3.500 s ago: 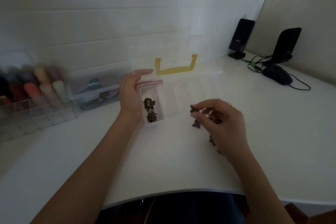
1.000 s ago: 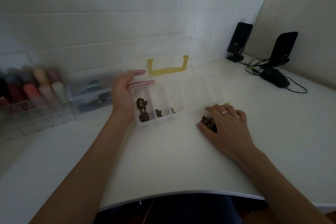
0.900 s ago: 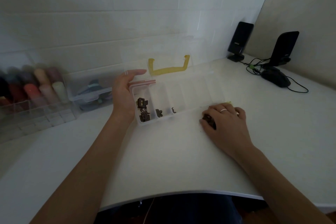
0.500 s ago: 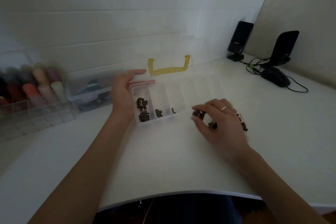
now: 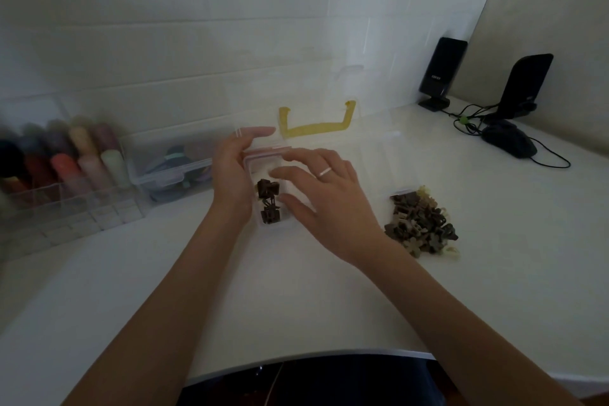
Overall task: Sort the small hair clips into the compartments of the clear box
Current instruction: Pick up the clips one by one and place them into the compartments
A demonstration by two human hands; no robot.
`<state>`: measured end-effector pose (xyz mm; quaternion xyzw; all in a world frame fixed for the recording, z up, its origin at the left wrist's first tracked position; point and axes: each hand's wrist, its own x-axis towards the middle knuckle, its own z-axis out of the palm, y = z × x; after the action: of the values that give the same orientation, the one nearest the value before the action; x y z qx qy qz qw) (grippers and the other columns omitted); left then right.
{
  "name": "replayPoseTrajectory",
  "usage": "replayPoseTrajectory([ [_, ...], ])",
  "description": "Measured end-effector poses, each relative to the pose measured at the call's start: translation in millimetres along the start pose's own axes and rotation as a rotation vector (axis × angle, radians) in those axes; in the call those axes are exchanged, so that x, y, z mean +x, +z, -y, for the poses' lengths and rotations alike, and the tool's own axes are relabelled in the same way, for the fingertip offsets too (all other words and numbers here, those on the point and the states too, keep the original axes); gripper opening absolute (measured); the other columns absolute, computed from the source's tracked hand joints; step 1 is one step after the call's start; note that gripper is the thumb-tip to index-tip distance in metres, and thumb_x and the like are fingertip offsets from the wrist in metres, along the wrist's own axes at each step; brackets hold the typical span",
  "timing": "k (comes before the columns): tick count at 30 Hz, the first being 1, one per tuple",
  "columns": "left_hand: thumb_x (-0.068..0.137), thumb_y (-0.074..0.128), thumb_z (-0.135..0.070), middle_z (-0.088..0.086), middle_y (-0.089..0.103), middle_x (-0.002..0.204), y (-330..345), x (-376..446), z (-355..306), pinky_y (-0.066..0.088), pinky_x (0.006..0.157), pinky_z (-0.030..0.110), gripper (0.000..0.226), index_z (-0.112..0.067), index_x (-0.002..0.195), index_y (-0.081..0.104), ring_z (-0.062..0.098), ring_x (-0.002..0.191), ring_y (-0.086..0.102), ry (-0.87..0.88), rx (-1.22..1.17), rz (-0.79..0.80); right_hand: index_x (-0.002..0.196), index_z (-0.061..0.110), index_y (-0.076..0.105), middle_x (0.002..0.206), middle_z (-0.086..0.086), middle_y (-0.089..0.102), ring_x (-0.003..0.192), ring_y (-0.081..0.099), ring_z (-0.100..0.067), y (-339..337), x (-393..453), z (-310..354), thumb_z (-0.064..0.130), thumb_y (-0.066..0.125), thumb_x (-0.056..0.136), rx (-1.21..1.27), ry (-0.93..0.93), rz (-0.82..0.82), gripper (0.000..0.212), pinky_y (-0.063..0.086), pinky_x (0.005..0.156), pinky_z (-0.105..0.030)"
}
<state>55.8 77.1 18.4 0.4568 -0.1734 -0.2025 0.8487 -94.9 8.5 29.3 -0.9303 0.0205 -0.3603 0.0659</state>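
Note:
The clear box [image 5: 375, 155] lies open on the white table, its lid with a yellow handle [image 5: 316, 130] leaning against the wall. A few dark brown clips [image 5: 268, 204] lie in its leftmost compartment. My left hand [image 5: 235, 175] rests flat against the box's left end, fingers straight. My right hand [image 5: 321, 189] hovers over the left compartments with fingers spread; I see no clip in it. It hides the neighbouring compartments. A pile of brown and pale clips [image 5: 420, 224] lies on the table by the box's right end.
A clear organiser with coloured items [image 5: 66, 171] and a lidded clear container [image 5: 171, 168] stand at the left by the wall. Two black speakers [image 5: 441, 72] [image 5: 527, 86], a mouse [image 5: 509, 142] and cables sit at the far right. The table's front edge [image 5: 296, 356] runs near me.
My right hand left the clip pile, carried a dark clip leftward, and now hangs spread over the box's left compartments. The pile is uncovered. My left hand stayed put.

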Motion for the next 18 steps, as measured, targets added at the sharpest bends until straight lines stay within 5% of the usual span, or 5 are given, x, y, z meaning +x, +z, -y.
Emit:
replayPoseTrajectory([
  [6, 0.077, 0.056, -0.031, 0.019, 0.063, 0.108, -11.6, 2.5, 6.1, 0.032, 0.111, 0.061, 0.028, -0.014, 0.085, 0.077, 0.050, 0.123, 0.048, 0.090, 0.079, 0.027, 0.086, 0.019, 0.067, 0.089, 0.005, 0.063, 0.087, 0.054, -0.016, -35.8, -33.0, -30.5, 0.025, 0.063, 0.086, -0.004, 0.162, -0.158, 0.007, 0.039, 0.077, -0.033],
  [9, 0.079, 0.054, -0.028, 0.015, 0.065, 0.106, -9.6, 0.7, 4.7, 0.033, 0.110, 0.061, 0.027, -0.015, 0.083, 0.078, 0.049, 0.122, 0.050, 0.115, 0.097, 0.030, 0.074, 0.019, 0.058, 0.068, 0.008, 0.056, 0.069, 0.051, -0.014, -51.7, -55.8, -48.6, 0.034, 0.058, 0.084, -0.027, 0.199, -0.061, 0.018, 0.040, 0.071, -0.034],
  [13, 0.076, 0.055, -0.032, 0.010, 0.063, 0.093, -10.8, 3.6, 5.9, 0.033, 0.110, 0.063, 0.028, -0.016, 0.083, 0.077, 0.046, 0.114, 0.053, 0.103, 0.129, 0.023, 0.088, 0.028, 0.064, 0.086, 0.011, 0.065, 0.092, 0.056, -0.015, -57.5, -80.1, -62.2, 0.045, 0.049, 0.077, -0.199, 0.263, 0.136, 0.025, 0.029, 0.086, -0.026],
  [18, 0.079, 0.052, -0.024, 0.012, 0.061, 0.091, -3.6, 0.3, 4.9, 0.040, 0.105, 0.060, 0.026, -0.014, 0.078, 0.076, 0.034, 0.097, 0.058, 0.101, 0.064, 0.016, 0.095, 0.032, 0.067, 0.103, 0.012, 0.059, 0.105, 0.052, -0.015, -51.9, -90.1, -69.2, 0.050, 0.043, 0.077, -0.168, 0.374, 0.204, 0.035, 0.022, 0.083, -0.024],
])
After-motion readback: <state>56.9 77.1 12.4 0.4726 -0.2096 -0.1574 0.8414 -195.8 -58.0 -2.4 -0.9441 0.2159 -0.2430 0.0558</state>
